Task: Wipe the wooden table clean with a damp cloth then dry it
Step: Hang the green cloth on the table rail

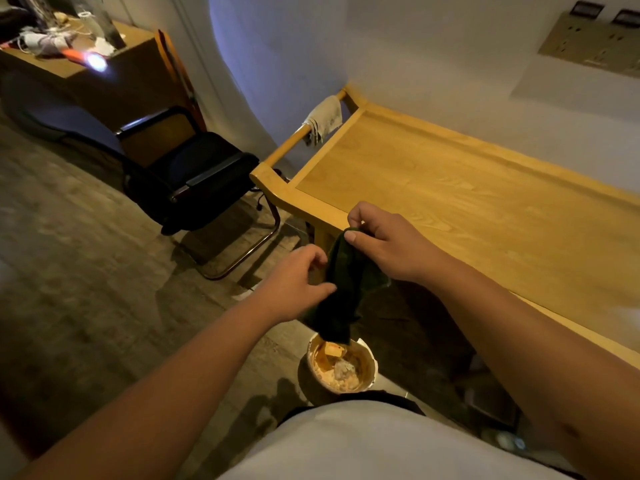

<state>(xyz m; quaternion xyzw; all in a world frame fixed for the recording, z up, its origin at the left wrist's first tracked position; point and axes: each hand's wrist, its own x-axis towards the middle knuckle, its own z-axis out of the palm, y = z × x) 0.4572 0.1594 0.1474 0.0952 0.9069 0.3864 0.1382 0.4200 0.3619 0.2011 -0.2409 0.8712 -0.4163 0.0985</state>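
Note:
A dark green cloth (341,292) hangs in the air just off the near corner of the light wooden table (467,199). My right hand (384,244) pinches the cloth's top edge between thumb and fingers. My left hand (298,282) touches the cloth's left side lower down, fingers curled against it. The cloth's bottom end dangles right over a round bucket (341,367) on the floor, which holds pale foamy water. A second, whitish cloth (323,119) is draped over the rail at the table's far left end.
A black office chair (194,178) with a metal sled base stands on the floor left of the table. A cluttered brown desk (76,53) sits at the back left. The table runs along the white wall, with a socket panel (595,43) above it.

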